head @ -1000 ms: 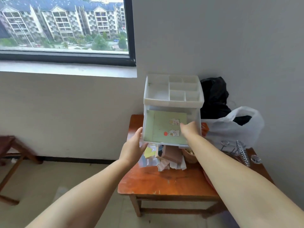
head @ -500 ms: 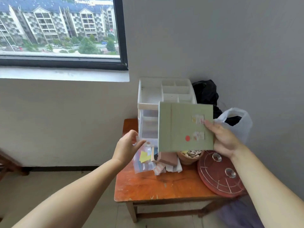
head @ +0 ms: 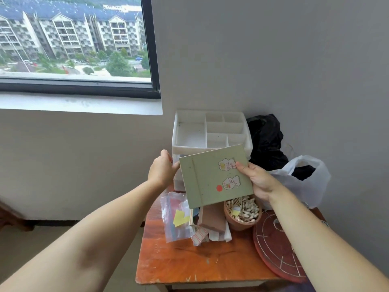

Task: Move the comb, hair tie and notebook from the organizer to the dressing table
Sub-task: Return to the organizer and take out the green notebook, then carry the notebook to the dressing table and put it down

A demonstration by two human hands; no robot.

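A pale green notebook (head: pixel 210 180) with stickers and a red dot is held tilted in the air, just in front of the white organizer (head: pixel 189 133). My right hand (head: pixel 259 180) grips its right edge. My left hand (head: pixel 162 169) curls around the organizer's front left corner, its thumb close to the notebook's left corner. The organizer stands at the back of a small orange wooden table (head: pixel 189 264), and its top compartments look bare. The notebook hides the organizer's drawer front. I see no comb or hair tie.
Below the notebook are a clay pot of cotton swabs (head: pixel 242 211), a brown box (head: pixel 212 218) and a clear zip bag (head: pixel 174 216). A round red wire-topped disc (head: pixel 273 245) overhangs the table's right side. A white bag (head: pixel 305 182) and a black bag (head: pixel 265 140) sit by the wall.
My right hand lifted the notebook out of the organizer's drawer and now holds it tilted in front. My left hand left the drawer corner, hung free, then returned to the organizer's left corner.
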